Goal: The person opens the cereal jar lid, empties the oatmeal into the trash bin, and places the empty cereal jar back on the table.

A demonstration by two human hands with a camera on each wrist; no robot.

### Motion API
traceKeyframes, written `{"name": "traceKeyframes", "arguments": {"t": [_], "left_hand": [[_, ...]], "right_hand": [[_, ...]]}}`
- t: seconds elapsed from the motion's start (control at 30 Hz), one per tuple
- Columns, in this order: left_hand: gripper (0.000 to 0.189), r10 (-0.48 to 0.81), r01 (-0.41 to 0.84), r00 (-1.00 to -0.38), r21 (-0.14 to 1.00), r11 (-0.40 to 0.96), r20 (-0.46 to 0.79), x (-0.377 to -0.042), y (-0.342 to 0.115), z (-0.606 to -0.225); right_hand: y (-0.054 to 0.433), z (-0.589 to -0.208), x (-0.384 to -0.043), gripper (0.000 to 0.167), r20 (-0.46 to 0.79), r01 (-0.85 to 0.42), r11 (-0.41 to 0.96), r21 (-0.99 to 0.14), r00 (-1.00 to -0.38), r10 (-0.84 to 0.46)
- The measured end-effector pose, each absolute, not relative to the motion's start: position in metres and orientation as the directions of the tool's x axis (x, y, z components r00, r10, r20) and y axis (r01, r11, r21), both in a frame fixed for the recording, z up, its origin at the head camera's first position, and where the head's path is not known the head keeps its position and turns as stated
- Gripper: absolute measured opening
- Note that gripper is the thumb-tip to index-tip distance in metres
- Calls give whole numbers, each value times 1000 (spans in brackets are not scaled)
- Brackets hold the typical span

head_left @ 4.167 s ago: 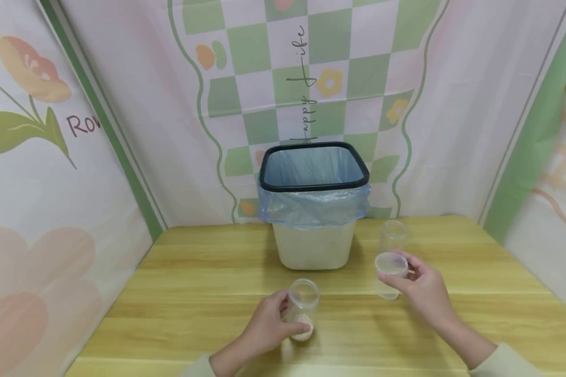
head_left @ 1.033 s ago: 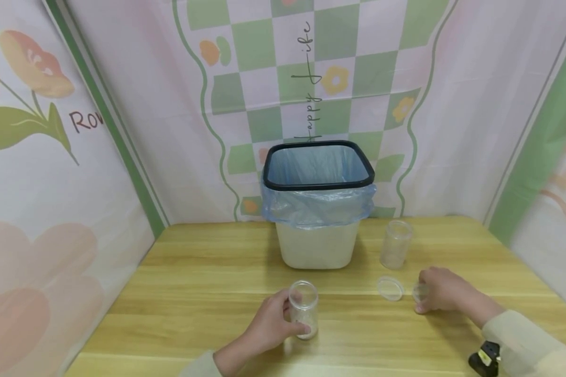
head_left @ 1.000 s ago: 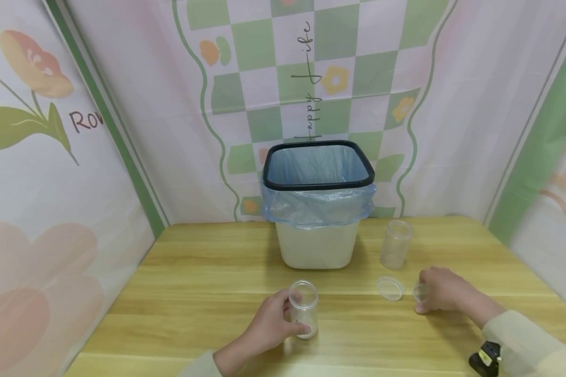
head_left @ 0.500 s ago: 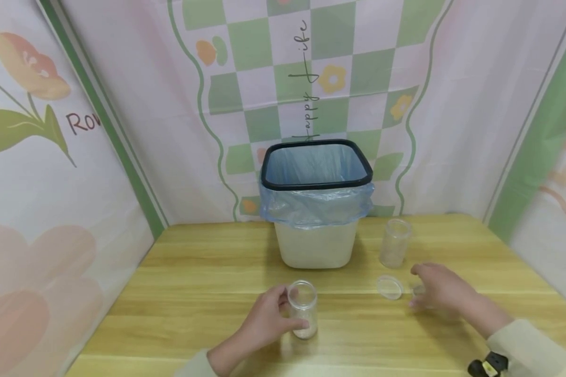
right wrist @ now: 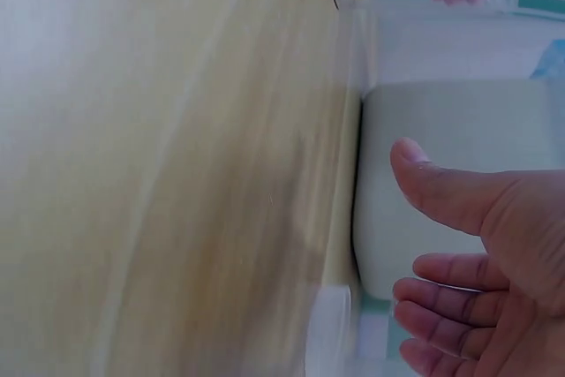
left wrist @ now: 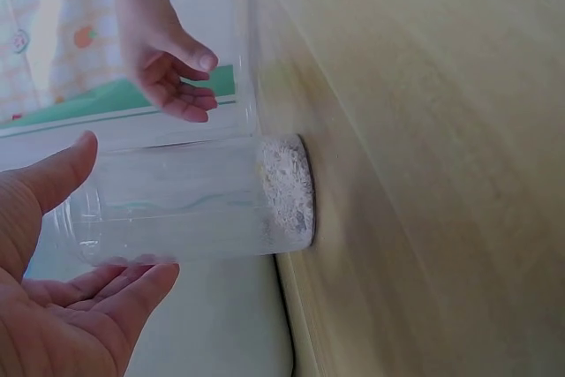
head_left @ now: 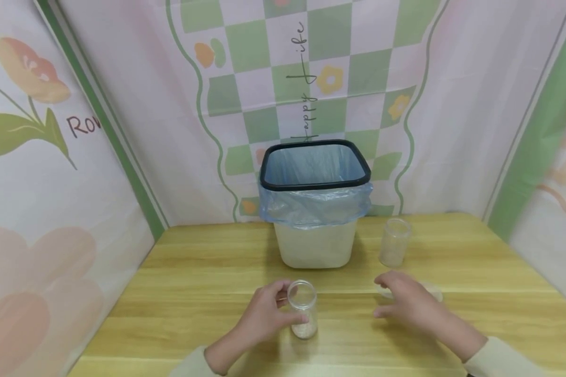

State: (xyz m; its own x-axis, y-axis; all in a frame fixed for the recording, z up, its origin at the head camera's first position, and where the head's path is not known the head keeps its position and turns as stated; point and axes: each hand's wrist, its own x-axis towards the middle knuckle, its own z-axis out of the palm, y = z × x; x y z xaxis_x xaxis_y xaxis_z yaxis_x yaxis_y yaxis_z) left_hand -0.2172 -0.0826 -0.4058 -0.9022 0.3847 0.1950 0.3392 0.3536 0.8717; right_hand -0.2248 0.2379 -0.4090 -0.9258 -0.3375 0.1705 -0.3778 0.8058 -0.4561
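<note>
My left hand (head_left: pixel 266 317) stands loosely about an upright clear jar (head_left: pixel 307 314), its thumb and fingers mostly straight. White granules (left wrist: pixel 290 184) cover the jar's bottom, and its top has no lid on. In the left wrist view, the fingers (left wrist: pixel 141 293) lie along one side of the jar; whether the thumb touches it I cannot tell. My right hand (head_left: pixel 412 306), slightly blurred, hovers over the table with thumb and fingers apart, holding nothing. Beneath and beside it lie two clear round lids, one lid (head_left: pixel 435 291) to its right, the other partly hidden under the fingers.
Behind the right hand stands a second clear jar (head_left: pixel 395 246), without visible contents. A pale bin (head_left: pixel 317 246) with a black rim and blue liner bag stands at the back centre. Printed curtains (head_left: pixel 170 131) enclose the wooden table (head_left: pixel 193 267).
My right hand first held a clear lid, which then lay on the table. It let go of another clear round piece and moved left. The left thumb has risen slightly along the jar.
</note>
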Motion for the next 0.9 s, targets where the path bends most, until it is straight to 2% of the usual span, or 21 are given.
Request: {"name": "traceKeyframes", "arguments": {"t": [0.13,0.4,0.67,0.9], "left_hand": [[55,374,331,-906,880,340,196,-219,-82,-407],[53,363,318,-912,888,332,191,-219,-81,-409],[53,357,270,-918,931,246,171,-218,-82,-408],[50,334,235,-929,950,207,157,-217,-81,-408]], "right_hand": [[225,-415,-221,65,206,-409,784,-468,-913,-353],[209,-420,-214,64,180,-411,752,-516,-910,-374],[201,-419,-209,58,226,-437,771,-463,-900,-374],[195,-410,-208,57,287,-513,756,-407,-857,-428]]}}
